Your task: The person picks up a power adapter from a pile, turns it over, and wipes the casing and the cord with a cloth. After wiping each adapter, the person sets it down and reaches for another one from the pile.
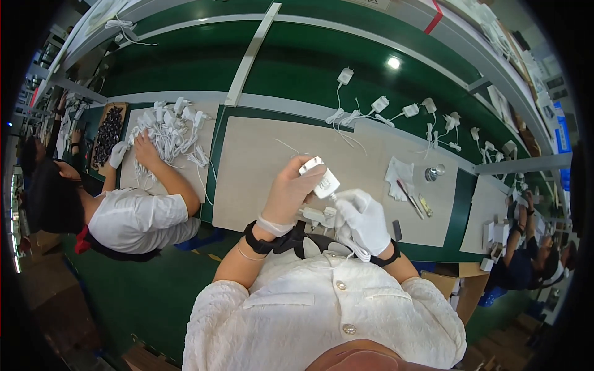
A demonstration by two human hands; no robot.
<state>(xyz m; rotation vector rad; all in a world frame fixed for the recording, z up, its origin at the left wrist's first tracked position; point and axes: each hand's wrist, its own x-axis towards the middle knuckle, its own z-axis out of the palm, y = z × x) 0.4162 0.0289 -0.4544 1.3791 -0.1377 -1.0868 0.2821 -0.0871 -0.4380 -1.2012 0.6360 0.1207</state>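
A white power adapter [327,184] is tilted up in front of my chest, with printing on its upward face. My left hand [289,190], in a thin skin-toned glove, is closed around its upper left side, thumb across the face. At the adapter's lower end, my white-gloved right hand [364,217] pinches the white cable where it meets the housing. More of that cable hangs in loops [354,246] under the right palm. Just below the hands, more white adapters [317,215] lie at the table's near edge, partly hidden by my hands.
White adapters with cables [380,104] line the table's back edge. To the right are a white cloth [399,176], a tweezers-like tool [410,199] and a small glass jar [435,173]. At left, a co-worker [133,216] reaches into a heap of white adapters [170,133].
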